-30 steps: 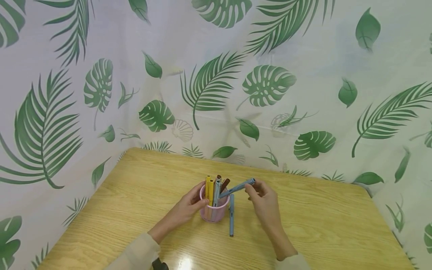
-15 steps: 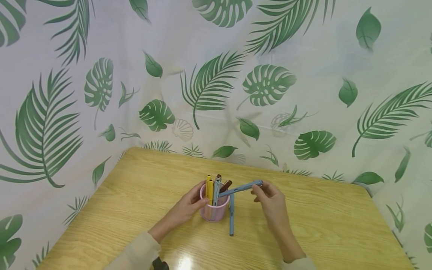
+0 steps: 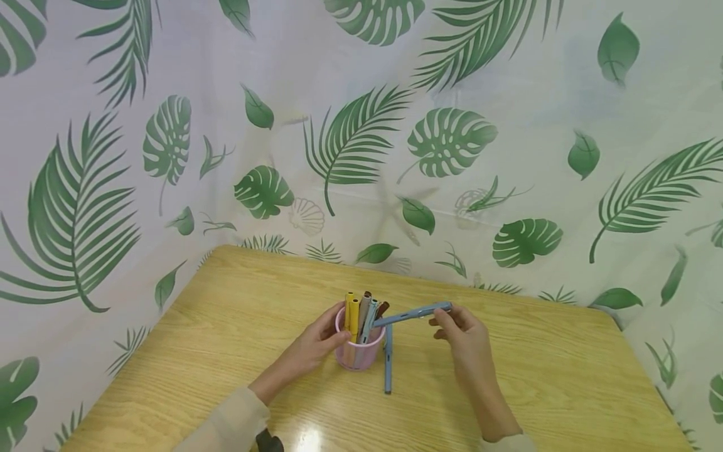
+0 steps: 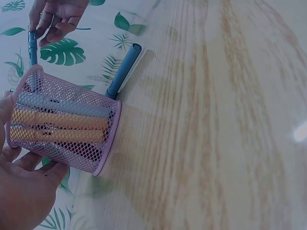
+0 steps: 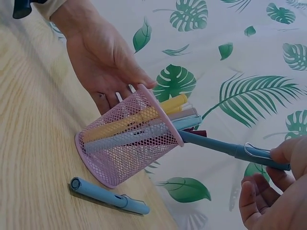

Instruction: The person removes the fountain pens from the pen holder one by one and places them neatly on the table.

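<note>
A pink mesh pen cup [image 3: 360, 359] stands on the table, with the left hand [image 3: 312, 346] gripping its left side near the rim. Inside the cup are two yellow pens [image 3: 354, 317], a grey one, a light blue pen [image 5: 193, 121] and dark brown ones. Between thumb and fingers, the right hand [image 3: 471, 344] pinches the clip end of a blue pen [image 3: 415, 313]. That pen slants almost level, its other end just inside the cup's rim in the right wrist view. Another blue pen [image 5: 109, 195] lies on the table right beside the cup.
The wooden table [image 3: 254, 295] meets a leaf-printed white cloth [image 3: 361, 144] at its back and left edges. A small black object [image 3: 268, 441] sits at the left sleeve [image 3: 228, 420].
The right hand has moved to the right, drawing the blue pen further out and tilting it flatter. The light blue pen in the cup now leans more to the right. The left hand keeps its place.
</note>
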The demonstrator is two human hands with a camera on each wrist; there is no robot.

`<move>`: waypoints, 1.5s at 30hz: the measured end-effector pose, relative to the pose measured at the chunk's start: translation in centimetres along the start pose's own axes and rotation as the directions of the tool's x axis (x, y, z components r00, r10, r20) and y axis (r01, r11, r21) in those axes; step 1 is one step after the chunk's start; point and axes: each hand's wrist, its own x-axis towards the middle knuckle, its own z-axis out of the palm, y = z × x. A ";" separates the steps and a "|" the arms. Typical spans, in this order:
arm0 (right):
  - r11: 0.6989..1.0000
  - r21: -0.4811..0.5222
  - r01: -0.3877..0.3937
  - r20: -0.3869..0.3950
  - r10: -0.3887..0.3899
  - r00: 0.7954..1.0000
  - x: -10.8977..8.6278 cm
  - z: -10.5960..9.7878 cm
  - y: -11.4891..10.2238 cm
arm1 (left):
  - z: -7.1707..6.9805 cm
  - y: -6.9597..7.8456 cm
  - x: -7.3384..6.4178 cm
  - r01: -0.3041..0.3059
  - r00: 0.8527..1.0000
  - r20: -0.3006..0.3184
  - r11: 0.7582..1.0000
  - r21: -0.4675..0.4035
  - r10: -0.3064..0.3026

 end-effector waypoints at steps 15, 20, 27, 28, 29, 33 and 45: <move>0.996 0.078 -0.040 -0.062 0.045 0.997 -0.2 -2.6 0.3 | 0.0 -0.3 -0.1 -0.007 1.000 0.012 1.000 -0.008 0.007; 0.996 0.064 -0.063 -0.083 0.068 0.994 -0.3 -3.6 0.5 | 0.0 -0.1 -0.1 -0.012 1.000 0.008 1.000 -0.007 0.013; 0.995 0.028 -0.093 -0.092 0.095 0.991 -0.3 -4.8 0.9 | -0.1 -0.1 -0.1 -0.019 1.000 0.007 1.000 -0.008 0.019; 0.995 0.028 -0.095 -0.091 0.097 0.991 -0.3 -5.0 0.9 | -0.1 -0.1 -0.1 -0.020 1.000 0.008 1.000 -0.010 0.020; 0.995 0.029 -0.095 -0.088 0.098 0.991 -0.3 -5.1 1.0 | -0.1 -0.1 -0.1 -0.020 1.000 0.009 1.000 -0.011 0.020; 0.995 0.026 -0.095 -0.077 0.096 0.992 -0.4 -5.5 1.1 | -0.1 -0.1 -0.1 -0.017 1.000 0.013 1.000 -0.021 0.018; 0.993 0.021 -0.119 -0.074 0.120 0.990 -0.8 -5.7 1.2 | -0.1 -0.1 -0.1 -0.013 1.000 0.012 1.000 -0.019 0.013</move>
